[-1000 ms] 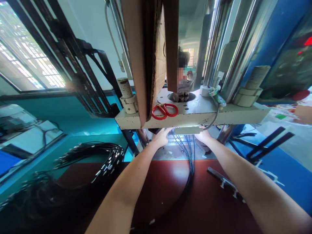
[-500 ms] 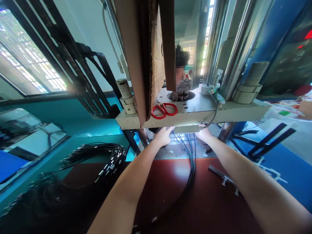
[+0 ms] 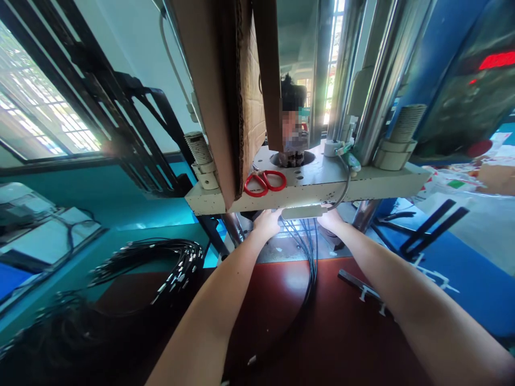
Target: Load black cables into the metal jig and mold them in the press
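"Where are the hands?"

"Both reach in under the off-white crosspiece (image 3: 333, 188) of the press. The left hand (image 3: 265, 225) is on the left, the right hand (image 3: 332, 221) on the right, with a slim pale box (image 3: 304, 213) at the crosspiece's front edge between them."

"Are the fingers closed on anything?"

"I can't tell, for either hand. The fingertips go into the glare and shadow under there."

"And the black cables (image 3: 312, 268)?"

"Between the two hands. They fan out beneath the pale box, gather into one bunch, then curve across the red-brown desk (image 3: 277, 289) towards the near left."

"What's that big coil on the left?"

"More cable, a thick dark bundle (image 3: 187, 262) dotted with white tags, well apart from the bunch between the hands."

"Anything on the crosspiece?"

"Red-handled scissors (image 3: 265, 183), loops at the front edge, just beside an upright sheet of cardboard (image 3: 251, 102)."

"And by the right forearm?"

"A dark bar (image 3: 348, 277) lies on the desk with small white pieces (image 3: 363, 293) along it, partly hidden by the arm. Farther right, a red display (image 3: 497, 60) glows, too blurred to read."
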A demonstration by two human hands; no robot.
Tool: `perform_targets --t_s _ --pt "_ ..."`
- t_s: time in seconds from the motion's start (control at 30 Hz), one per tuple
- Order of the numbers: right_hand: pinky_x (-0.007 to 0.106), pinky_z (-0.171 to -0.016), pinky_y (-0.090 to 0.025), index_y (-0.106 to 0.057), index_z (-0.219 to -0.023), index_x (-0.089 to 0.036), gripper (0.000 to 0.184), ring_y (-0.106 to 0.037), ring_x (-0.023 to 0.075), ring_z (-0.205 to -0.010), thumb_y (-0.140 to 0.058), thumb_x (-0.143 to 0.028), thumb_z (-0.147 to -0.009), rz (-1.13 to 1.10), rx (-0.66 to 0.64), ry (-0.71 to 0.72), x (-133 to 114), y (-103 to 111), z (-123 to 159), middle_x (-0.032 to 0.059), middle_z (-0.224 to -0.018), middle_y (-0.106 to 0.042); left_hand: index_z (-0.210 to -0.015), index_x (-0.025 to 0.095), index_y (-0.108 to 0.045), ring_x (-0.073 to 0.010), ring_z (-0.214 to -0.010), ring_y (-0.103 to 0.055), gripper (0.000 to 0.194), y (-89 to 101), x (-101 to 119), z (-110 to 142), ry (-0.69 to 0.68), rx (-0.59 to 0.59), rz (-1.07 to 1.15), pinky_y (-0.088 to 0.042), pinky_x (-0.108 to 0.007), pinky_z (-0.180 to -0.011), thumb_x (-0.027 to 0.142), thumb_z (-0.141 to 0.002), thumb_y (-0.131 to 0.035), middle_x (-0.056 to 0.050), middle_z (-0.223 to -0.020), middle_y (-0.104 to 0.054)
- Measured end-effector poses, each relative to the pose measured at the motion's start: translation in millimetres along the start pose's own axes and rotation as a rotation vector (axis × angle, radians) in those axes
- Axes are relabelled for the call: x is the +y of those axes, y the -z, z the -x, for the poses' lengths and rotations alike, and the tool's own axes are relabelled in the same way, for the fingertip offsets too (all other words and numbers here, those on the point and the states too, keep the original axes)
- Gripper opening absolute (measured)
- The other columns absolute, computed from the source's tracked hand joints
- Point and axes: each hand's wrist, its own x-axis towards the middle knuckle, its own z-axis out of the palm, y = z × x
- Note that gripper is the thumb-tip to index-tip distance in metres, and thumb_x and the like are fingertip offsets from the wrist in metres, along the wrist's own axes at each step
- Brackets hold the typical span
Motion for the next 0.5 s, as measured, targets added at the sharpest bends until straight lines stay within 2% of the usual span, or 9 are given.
perform_targets --t_s 0.17,0.27,0.33,0.4,0.43,0.5 --pt "0.029 -0.074 -0.044 -0.066 -0.094 -0.016 0.041 -0.060 0.0234 -0.089 -0.045 0.002 -0.063 0.064 0.000 -0.010 -4 3 2 0.0115 -0.093 -0.067 -0.130 0.027 -0.041 -0.0268 -0.120 -0.043 0.064 2.5 0 5 -0.015 0.009 -0.034 -0.037 -0.039 -0.098 0.007 -0.070 -0.048 -0.010 -0.130 -0.043" --pt "0.032 -0.081 -0.042 -0.065 -0.096 -0.014 0.043 -0.058 0.0249 -0.096 -0.045 0.003 -0.062 0.099 -0.010 -0.003 -7 9 4 0.0144 -0.099 -0.065 -0.132 0.021 -0.040 -0.0267 -0.124 -0.039 0.066 19.3 6 30 -0.095 0.044 0.020 -0.032 -0.042 -0.103 0.005 -0.068 -0.045 -0.012 -0.131 -0.044" --pt "0.034 -0.087 -0.040 -0.064 -0.100 -0.011 0.045 -0.055 0.0259 -0.102 -0.045 0.003 -0.062 0.109 -0.030 0.042 -11 19 7 0.0161 -0.104 -0.062 -0.131 0.018 -0.042 -0.0233 -0.125 -0.038 0.066 36.3 8 70 -0.254 -0.009 0.134 -0.030 -0.041 -0.106 0.004 -0.067 -0.042 -0.010 -0.131 -0.047" --pt "0.034 -0.091 -0.038 -0.064 -0.102 -0.011 0.047 -0.051 0.0253 -0.109 -0.046 0.003 -0.062 0.108 -0.064 0.121 -17 38 16 0.0157 -0.111 -0.060 -0.128 0.022 -0.047 -0.0194 -0.124 -0.039 0.063 50.4 4 132 -0.382 -0.115 0.315 -0.028 -0.038 -0.108 0.008 -0.068 -0.041 -0.004 -0.131 -0.049" --pt "0.033 -0.093 -0.038 -0.064 -0.102 -0.011 0.046 -0.050 0.0243 -0.111 -0.045 0.003 -0.062 0.099 -0.085 0.169 -22 51 26 0.0147 -0.113 -0.060 -0.125 0.027 -0.051 -0.0188 -0.122 -0.043 0.059 53.7 0 169 -0.350 -0.178 0.415 -0.029 -0.037 -0.108 0.013 -0.068 -0.044 -0.002 -0.129 -0.052" --pt "0.030 -0.093 -0.039 -0.064 -0.103 -0.013 0.044 -0.051 0.0212 -0.111 -0.043 0.000 -0.066 0.041 -0.126 0.262 -30 80 62 0.0115 -0.115 -0.060 -0.112 0.038 -0.061 -0.0213 -0.114 -0.051 0.049 49.9 -13 246 -0.133 -0.291 0.625 -0.037 -0.039 -0.102 0.027 -0.065 -0.054 0.001 -0.117 -0.061"
